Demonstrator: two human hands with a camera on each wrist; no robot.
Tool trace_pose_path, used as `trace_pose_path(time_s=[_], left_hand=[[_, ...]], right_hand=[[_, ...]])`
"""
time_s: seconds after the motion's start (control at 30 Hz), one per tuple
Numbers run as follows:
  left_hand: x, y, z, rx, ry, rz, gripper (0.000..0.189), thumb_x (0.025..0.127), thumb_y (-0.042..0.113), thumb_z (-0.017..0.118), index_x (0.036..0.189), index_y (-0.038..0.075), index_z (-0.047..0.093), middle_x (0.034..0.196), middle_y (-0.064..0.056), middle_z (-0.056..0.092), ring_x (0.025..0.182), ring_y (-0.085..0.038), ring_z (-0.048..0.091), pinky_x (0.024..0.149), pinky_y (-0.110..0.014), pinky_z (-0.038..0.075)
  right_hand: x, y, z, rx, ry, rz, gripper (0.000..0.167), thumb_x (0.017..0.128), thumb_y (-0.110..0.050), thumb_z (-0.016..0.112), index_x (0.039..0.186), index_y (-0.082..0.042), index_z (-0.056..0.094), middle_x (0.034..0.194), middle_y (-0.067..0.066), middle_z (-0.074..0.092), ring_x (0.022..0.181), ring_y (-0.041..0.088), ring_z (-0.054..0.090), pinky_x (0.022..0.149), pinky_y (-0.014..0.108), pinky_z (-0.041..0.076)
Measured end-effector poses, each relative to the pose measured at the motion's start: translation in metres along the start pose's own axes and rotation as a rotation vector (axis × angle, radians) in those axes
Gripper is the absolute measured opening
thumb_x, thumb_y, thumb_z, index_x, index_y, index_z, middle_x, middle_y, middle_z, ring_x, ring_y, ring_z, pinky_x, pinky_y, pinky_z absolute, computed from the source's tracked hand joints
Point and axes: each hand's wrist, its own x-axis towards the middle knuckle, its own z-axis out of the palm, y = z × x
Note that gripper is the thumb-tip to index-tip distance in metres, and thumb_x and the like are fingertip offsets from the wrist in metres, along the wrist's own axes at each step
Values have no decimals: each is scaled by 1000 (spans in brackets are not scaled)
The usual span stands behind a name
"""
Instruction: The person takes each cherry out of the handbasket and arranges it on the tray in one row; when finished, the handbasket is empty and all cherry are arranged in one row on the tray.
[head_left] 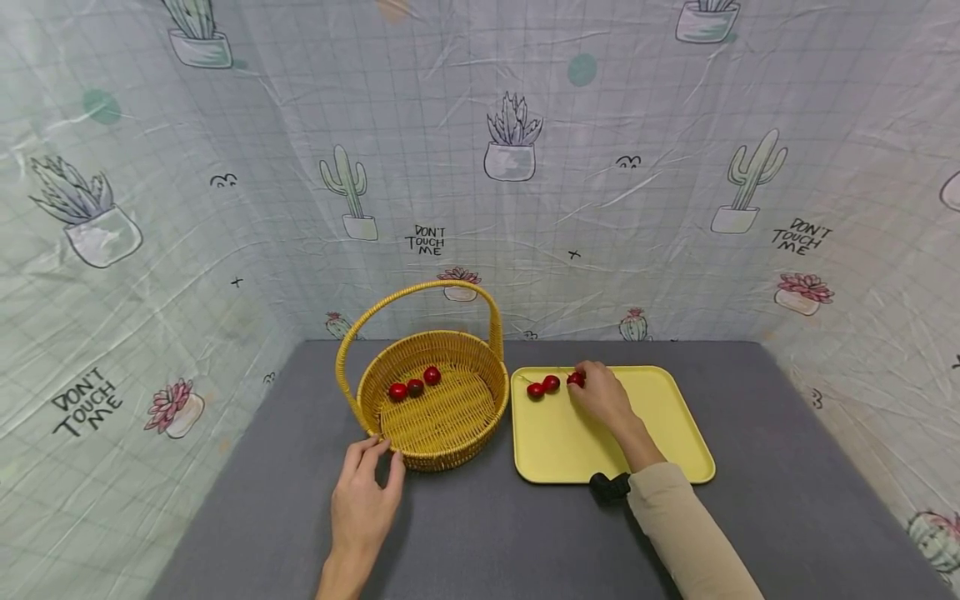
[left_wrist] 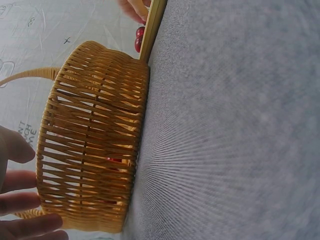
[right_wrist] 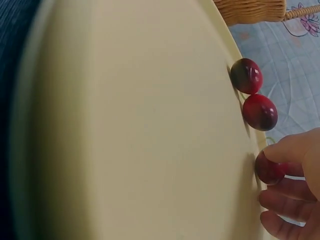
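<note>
A round yellow wicker basket (head_left: 450,457) holds three dark red cherries (head_left: 416,387) on its left side. My left hand (head_left: 365,492) is at the basket's near-left rim, with loosely extended, spread fingers (left_wrist: 22,200) beside the weave. Over the far part of a yellow tray (head_left: 547,458), my right hand (head_left: 603,396) pinches a cherry (right_wrist: 269,169) between thumb and fingers. Two more cherries (right_wrist: 253,94) lie side by side on the tray, just left of that hand.
The basket's tall arched handle (head_left: 420,287) rises over its far side. Basket and tray stand close together on a grey table (head_left: 480,533). A patterned cloth (head_left: 555,208) hangs behind and along both sides. A black object (head_left: 609,486) is at the right wrist.
</note>
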Motion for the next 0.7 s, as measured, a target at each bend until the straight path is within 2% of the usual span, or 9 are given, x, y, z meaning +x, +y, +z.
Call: trace_pose_path(time_s=[0.5,0.7], left_hand=[[0,-1,1,-2,-10,-10,22,85,12,77,103,-2,76,107,-15,66,94,-33,71,70,-45,61],[0,-1,1,-7,-13,-10,23,85,12,77,103,-2,76,108,-15,66,94,-33,71,70,-45,61]], right_hand=[[0,-2,3,17,19,5,46,95,-18,64,134,5,55,129,26,55,114,40,60,95,52,53],[0,-8,0,20,22,-20,49,94,-16,66,137,4,54,132,26,53,117,41,59,97,53,53]])
